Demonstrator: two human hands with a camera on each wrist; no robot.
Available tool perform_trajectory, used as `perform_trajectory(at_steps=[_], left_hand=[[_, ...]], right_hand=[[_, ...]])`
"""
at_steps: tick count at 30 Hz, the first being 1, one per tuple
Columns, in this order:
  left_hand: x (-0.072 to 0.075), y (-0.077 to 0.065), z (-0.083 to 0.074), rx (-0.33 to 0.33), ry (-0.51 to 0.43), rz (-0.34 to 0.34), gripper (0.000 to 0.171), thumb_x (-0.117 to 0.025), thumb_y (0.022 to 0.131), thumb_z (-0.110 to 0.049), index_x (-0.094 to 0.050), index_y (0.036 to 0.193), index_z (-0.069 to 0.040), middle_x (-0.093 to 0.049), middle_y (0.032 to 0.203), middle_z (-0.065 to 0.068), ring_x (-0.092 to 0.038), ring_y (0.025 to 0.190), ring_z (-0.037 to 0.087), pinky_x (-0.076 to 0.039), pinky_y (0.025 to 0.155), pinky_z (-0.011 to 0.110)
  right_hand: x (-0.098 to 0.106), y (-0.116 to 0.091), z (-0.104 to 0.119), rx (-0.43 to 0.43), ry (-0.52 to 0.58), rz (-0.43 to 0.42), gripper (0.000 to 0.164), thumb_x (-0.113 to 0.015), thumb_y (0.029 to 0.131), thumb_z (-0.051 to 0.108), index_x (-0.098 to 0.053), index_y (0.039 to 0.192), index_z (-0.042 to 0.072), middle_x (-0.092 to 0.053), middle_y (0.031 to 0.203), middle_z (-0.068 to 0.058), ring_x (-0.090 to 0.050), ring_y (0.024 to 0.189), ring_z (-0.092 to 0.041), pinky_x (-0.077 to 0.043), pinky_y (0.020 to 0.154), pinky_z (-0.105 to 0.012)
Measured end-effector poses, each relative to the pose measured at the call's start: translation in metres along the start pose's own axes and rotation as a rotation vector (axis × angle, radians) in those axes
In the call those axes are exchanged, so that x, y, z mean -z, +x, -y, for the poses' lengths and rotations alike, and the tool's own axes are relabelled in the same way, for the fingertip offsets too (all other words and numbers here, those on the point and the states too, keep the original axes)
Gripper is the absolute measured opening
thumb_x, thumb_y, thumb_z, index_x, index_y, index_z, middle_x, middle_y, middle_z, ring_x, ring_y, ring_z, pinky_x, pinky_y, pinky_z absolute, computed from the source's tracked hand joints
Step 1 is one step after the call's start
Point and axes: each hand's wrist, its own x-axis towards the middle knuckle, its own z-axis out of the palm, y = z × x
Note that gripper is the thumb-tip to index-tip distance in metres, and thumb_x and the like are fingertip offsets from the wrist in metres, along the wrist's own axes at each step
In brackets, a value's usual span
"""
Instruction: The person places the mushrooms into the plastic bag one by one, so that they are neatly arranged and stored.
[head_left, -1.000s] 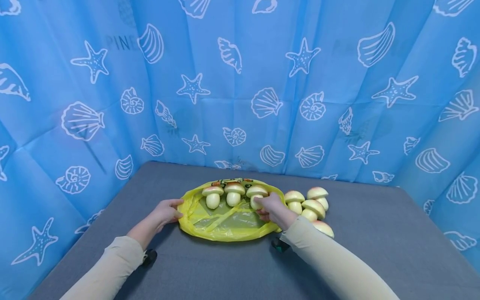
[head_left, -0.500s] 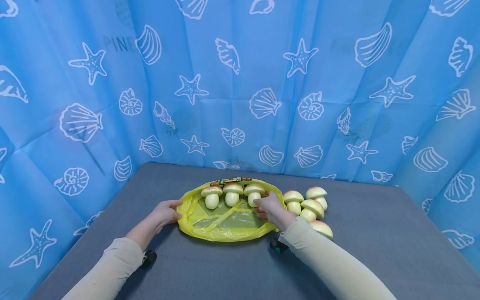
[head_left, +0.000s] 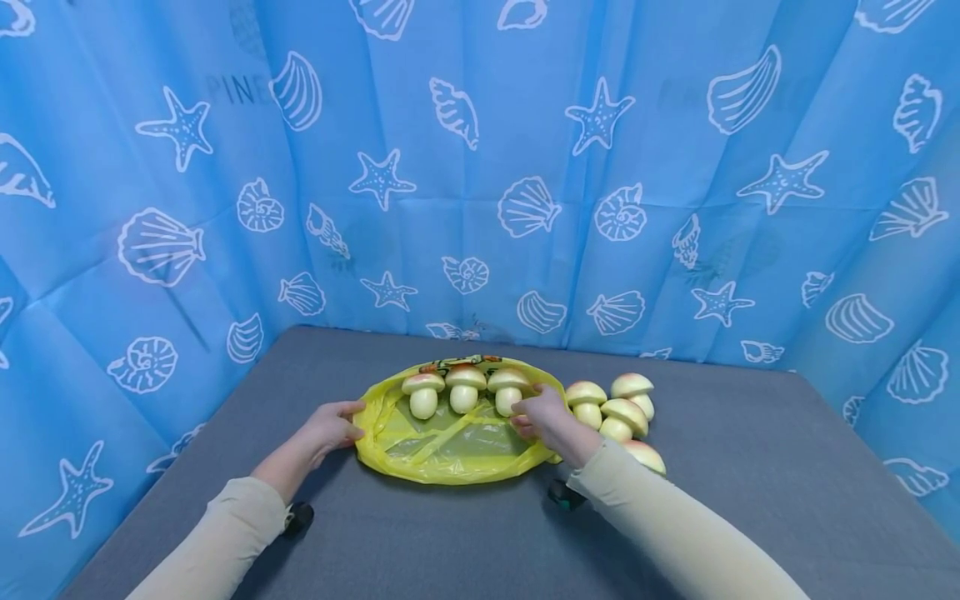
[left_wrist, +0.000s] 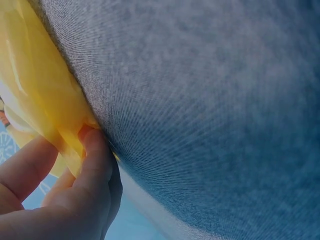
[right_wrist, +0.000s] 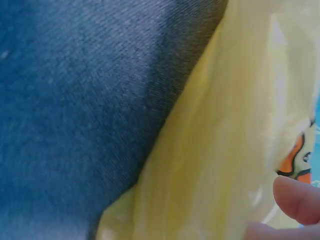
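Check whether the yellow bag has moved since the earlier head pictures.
No: in the head view, the yellow bag keeps the same place, with no visible shift against the gray table's far edge.

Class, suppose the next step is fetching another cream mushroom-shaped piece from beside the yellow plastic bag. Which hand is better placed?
Probably the right hand: it is nearer the cream mushroom-shaped pieces outside the yellow plastic bag, while the left hand pinches the bag's left rim.

Translucent yellow plastic bag, middle of frame, over grey cloth
Cream, red-tinged mushroom-shaped pieces at centre; blue fabric curtain above, patterned with white shells and starfish.
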Motion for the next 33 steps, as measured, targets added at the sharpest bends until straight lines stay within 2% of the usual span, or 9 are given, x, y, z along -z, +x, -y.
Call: perform_trajectory(at_steps=[3,7,10,13,23,28,31,33], left_hand=[[0.000,0.001,0.000,0.003,0.001,-0.001,0.057,-0.052,0.093,0.010,-0.034,0.146,0.007,-0.026,0.150,0.033,-0.030,0.136,0.044,-0.042,0.102,0.048],[0.001,0.002,-0.001,0.003,-0.002,0.005,0.056,-0.052,0.093,0.011,-0.034,0.146,0.008,-0.026,0.149,0.033,-0.031,0.135,0.044,-0.042,0.102,0.048],[0.002,0.002,-0.001,0.003,0.000,0.008,0.057,-0.052,0.093,0.011,-0.034,0.146,0.008,-0.026,0.149,0.034,-0.031,0.135,0.044,-0.043,0.101,0.048],[0.001,0.002,-0.002,0.009,0.006,0.004,0.057,-0.052,0.093,0.010,-0.034,0.146,0.008,-0.026,0.149,0.034,-0.031,0.135,0.044,-0.042,0.102,0.049],[0.001,0.001,-0.002,0.011,0.011,0.000,0.057,-0.052,0.093,0.009,-0.034,0.147,0.007,-0.026,0.150,0.033,-0.032,0.135,0.043,-0.041,0.103,0.049],[0.001,0.001,-0.001,0.014,0.001,0.011,0.058,-0.052,0.093,0.009,-0.033,0.147,0.007,-0.024,0.151,0.032,-0.029,0.136,0.043,-0.041,0.103,0.049],[0.001,0.001,0.000,0.011,-0.014,0.020,0.058,-0.051,0.093,0.010,-0.032,0.147,0.007,-0.023,0.151,0.032,-0.029,0.137,0.043,-0.041,0.103,0.049],[0.001,0.001,0.001,0.007,-0.020,0.022,0.057,-0.051,0.093,0.010,-0.032,0.147,0.008,-0.023,0.151,0.032,-0.029,0.137,0.043,-0.041,0.103,0.049]], right_hand=[[0.006,-0.005,0.003,0.014,-0.008,0.021,0.070,-0.053,0.094,-0.007,-0.013,0.150,-0.008,-0.037,0.138,-0.037,-0.060,0.065,-0.015,-0.054,0.060,-0.026],[0.017,-0.014,0.009,0.039,-0.032,0.048,0.067,-0.053,0.095,-0.005,-0.015,0.150,-0.008,-0.030,0.144,-0.036,-0.065,0.086,-0.028,-0.057,0.069,-0.031],[0.025,-0.022,0.014,0.058,-0.040,0.068,0.066,-0.052,0.096,-0.002,-0.015,0.151,-0.007,-0.030,0.144,-0.036,-0.061,0.104,-0.038,-0.057,0.071,-0.031],[0.035,-0.032,0.019,0.079,-0.051,0.090,0.066,-0.051,0.097,0.001,-0.013,0.151,-0.007,-0.033,0.142,-0.036,-0.056,0.115,-0.042,-0.056,0.073,-0.031],[0.073,-0.053,0.027,0.112,-0.096,0.102,0.067,-0.049,0.099,0.007,-0.010,0.151,-0.008,-0.031,0.143,-0.035,-0.051,0.121,-0.043,-0.054,0.088,-0.041],[0.094,-0.061,0.030,0.123,-0.117,0.091,0.072,-0.050,0.099,0.012,-0.004,0.152,-0.006,-0.026,0.147,-0.036,-0.057,0.113,-0.036,-0.055,0.081,-0.036],[0.107,-0.067,0.029,0.125,-0.145,0.077,0.075,-0.052,0.099,0.015,-0.003,0.153,-0.004,-0.026,0.148,-0.034,-0.052,0.119,-0.037,-0.054,0.079,-0.035],[0.114,-0.070,0.027,0.133,-0.165,0.072,0.075,-0.051,0.099,0.017,-0.003,0.153,-0.004,-0.026,0.148,-0.033,-0.043,0.127,-0.042,-0.052,0.083,-0.038]])
